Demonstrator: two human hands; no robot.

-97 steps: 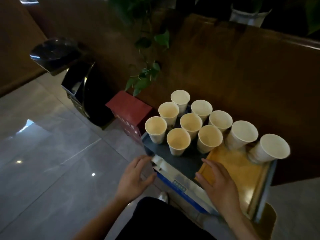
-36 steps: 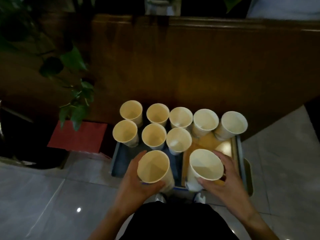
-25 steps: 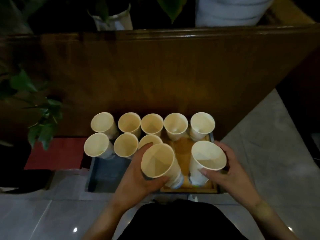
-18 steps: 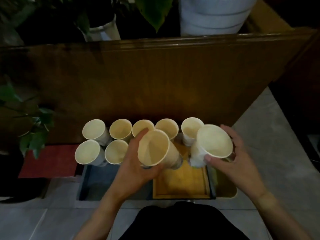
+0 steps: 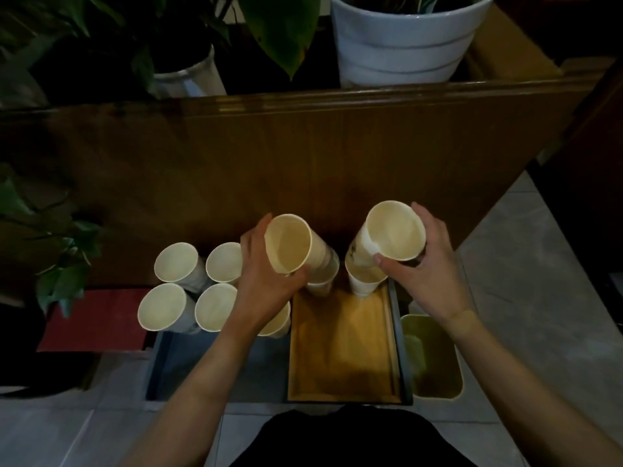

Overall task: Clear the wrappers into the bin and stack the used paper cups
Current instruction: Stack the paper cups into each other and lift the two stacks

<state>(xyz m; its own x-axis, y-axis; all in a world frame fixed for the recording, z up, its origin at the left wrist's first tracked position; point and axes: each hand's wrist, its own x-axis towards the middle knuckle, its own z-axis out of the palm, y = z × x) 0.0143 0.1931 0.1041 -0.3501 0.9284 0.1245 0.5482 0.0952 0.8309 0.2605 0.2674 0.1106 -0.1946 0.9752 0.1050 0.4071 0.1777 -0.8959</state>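
Observation:
My left hand (image 5: pixel 268 281) grips a cream paper cup (image 5: pixel 290 244), tilted with its mouth toward me, over another cup (image 5: pixel 322 281) standing at the back of the wooden tray (image 5: pixel 340 352). My right hand (image 5: pixel 428 264) holds a second paper cup (image 5: pixel 392 235) just above a standing cup (image 5: pixel 365 281), its base close to or inside that rim. Several more empty cups stand to the left on the dark grey surface (image 5: pixel 175 369), one being the front-left cup (image 5: pixel 161 306). One cup (image 5: pixel 279 323) is partly hidden under my left wrist. No wrappers are visible.
A small pale green bin (image 5: pixel 435 358) stands on the floor right of the tray. A brown wooden partition (image 5: pixel 303 163) rises behind the cups, with a white plant pot (image 5: pixel 401 38) and leafy plants on top. A red box (image 5: pixel 97 318) sits at the left. Grey tiled floor lies around.
Both hands picked cups up from the near side and carried them up and toward the back row. The view tilted up, bringing the plant pots and the green bin into sight.

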